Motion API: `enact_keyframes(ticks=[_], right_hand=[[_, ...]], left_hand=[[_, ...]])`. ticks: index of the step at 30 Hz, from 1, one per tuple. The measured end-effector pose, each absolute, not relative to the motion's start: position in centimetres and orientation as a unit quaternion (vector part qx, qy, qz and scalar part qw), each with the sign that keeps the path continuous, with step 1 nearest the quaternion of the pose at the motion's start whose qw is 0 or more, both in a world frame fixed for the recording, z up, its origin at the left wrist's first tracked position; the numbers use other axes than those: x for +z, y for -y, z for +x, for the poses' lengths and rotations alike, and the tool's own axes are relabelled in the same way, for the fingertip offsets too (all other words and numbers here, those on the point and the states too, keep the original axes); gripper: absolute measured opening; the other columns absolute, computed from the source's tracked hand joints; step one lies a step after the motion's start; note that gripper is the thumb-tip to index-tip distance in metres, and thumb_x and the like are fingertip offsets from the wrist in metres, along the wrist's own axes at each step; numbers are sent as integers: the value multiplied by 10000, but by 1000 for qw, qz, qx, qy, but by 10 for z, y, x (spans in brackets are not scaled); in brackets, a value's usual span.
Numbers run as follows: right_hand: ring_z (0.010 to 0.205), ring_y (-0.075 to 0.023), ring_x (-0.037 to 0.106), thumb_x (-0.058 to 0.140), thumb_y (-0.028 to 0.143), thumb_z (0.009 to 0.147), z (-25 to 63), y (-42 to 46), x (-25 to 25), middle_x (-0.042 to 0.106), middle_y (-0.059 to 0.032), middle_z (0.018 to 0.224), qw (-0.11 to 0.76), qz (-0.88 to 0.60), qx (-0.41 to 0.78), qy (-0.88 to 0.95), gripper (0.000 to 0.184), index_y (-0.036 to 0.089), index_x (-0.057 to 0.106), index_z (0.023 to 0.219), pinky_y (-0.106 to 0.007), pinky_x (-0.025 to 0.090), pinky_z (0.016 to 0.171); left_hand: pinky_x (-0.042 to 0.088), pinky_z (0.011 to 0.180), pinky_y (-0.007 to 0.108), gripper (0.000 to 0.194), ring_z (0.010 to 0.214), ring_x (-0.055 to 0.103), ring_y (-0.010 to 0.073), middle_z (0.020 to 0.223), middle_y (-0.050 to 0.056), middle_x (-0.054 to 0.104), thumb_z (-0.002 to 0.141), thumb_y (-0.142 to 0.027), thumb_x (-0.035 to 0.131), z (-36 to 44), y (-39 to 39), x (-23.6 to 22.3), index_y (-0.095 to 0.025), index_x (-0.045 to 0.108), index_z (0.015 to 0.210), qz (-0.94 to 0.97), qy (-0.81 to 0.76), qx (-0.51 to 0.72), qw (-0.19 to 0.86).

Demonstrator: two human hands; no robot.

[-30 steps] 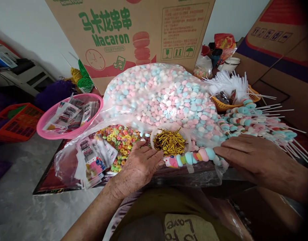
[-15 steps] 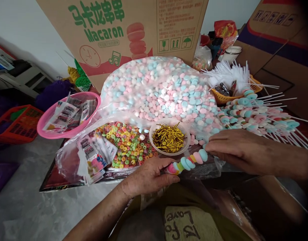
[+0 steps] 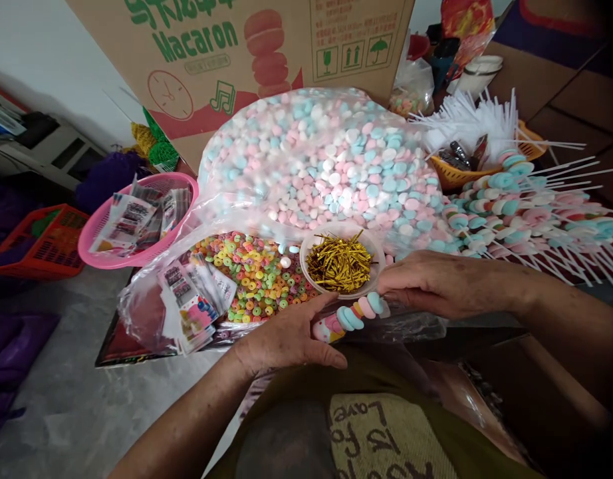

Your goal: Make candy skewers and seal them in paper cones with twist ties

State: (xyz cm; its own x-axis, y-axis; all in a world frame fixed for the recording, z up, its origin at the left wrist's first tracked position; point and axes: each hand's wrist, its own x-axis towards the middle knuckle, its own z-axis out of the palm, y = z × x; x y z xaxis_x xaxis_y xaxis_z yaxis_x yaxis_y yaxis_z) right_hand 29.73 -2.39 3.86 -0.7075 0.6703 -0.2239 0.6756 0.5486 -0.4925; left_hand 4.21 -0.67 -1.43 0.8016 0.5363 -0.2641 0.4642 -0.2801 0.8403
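A candy skewer (image 3: pixel 350 318) of pastel discs sits between my hands, low in front of me, inside a thin clear sleeve. My left hand (image 3: pixel 286 339) is closed around its lower, pink end. My right hand (image 3: pixel 439 285) pinches its upper end, fingers closed on the stick. Just behind it stands a clear bowl (image 3: pixel 373 247) of gold twist ties. A big plastic bag of pink, blue and white candy discs (image 3: pixel 326 166) fills the middle. Colourful ring candies (image 3: pixel 249 273) lie left of the bowl.
A pile of finished skewers (image 3: pixel 530 219) lies at the right, beside an orange basket of white sticks (image 3: pixel 466 130). A pink basket (image 3: pixel 137 219) and a loose bag of printed packets (image 3: pixel 187 303) are at the left. A Macaron carton (image 3: pixel 246 60) stands behind.
Both hands have drawn the skewer closer and leftward. My left hand moved from the bowl's edge to grip the skewer's pink end; my right hand slid left with it.
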Motion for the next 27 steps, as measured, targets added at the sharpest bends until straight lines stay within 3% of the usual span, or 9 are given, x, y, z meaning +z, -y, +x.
enact_keyframes(ticks=[3, 8, 10, 13, 17, 22, 27], right_hand=[[614, -137, 474, 320, 279, 926, 299, 27, 44, 528, -8, 659, 16, 396, -273, -877, 305, 174, 540, 744, -248, 290, 580], [599, -131, 472, 336, 255, 914, 291, 27, 46, 525, 0, 642, 44, 413, -285, -864, 275, 178, 530, 734, -243, 274, 564], [602, -129, 476, 334, 261, 918, 287, 26, 45, 532, -1, 642, 38, 403, -301, -864, 279, 177, 519, 726, -242, 279, 563], [624, -134, 491, 342, 252, 913, 280, 25, 46, 558, -17, 664, 42, 394, -304, -866, 273, 171, 512, 716, -246, 293, 580], [657, -156, 541, 412, 172, 852, 268, 30, 47, 614, -48, 712, 78, 435, -265, -857, 186, 160, 560, 739, -252, 288, 575], [674, -174, 599, 467, 99, 779, 252, 38, 43, 682, -71, 780, 93, 417, -232, -874, 164, 153, 615, 825, -255, 257, 535], [592, -191, 597, 525, 100, 699, 234, 44, 35, 680, -72, 706, 103, 395, -187, -894, 159, 144, 636, 804, -276, 216, 478]], left_hand=[[498, 748, 293, 500, 852, 651, 213, 953, 7, 703, 722, -407, 687, 40, 5, -6, -206, 599, 1172, 821, -336, -12, 462], [468, 755, 390, 219, 782, 646, 263, 805, 67, 701, 742, -277, 660, 54, 19, -4, -170, 641, 932, 892, -427, -16, 149], [465, 742, 384, 158, 748, 646, 257, 745, 72, 689, 740, -279, 658, 57, 21, -7, -164, 622, 843, 909, -406, 3, 95], [469, 660, 328, 213, 716, 648, 233, 753, 54, 694, 719, -330, 681, 56, 19, -12, -180, 603, 849, 915, -389, 30, 99], [473, 674, 326, 226, 761, 654, 236, 816, 46, 705, 710, -262, 680, 54, 16, -15, -187, 594, 905, 910, -400, 52, 98], [493, 656, 312, 161, 768, 670, 223, 859, 39, 711, 776, -268, 573, 60, 17, -15, -201, 560, 922, 913, -362, 19, 186], [527, 726, 335, 490, 908, 675, 245, 1025, 55, 703, 707, -125, 539, 72, 26, -24, -224, 468, 1182, 892, -346, 12, 293]])
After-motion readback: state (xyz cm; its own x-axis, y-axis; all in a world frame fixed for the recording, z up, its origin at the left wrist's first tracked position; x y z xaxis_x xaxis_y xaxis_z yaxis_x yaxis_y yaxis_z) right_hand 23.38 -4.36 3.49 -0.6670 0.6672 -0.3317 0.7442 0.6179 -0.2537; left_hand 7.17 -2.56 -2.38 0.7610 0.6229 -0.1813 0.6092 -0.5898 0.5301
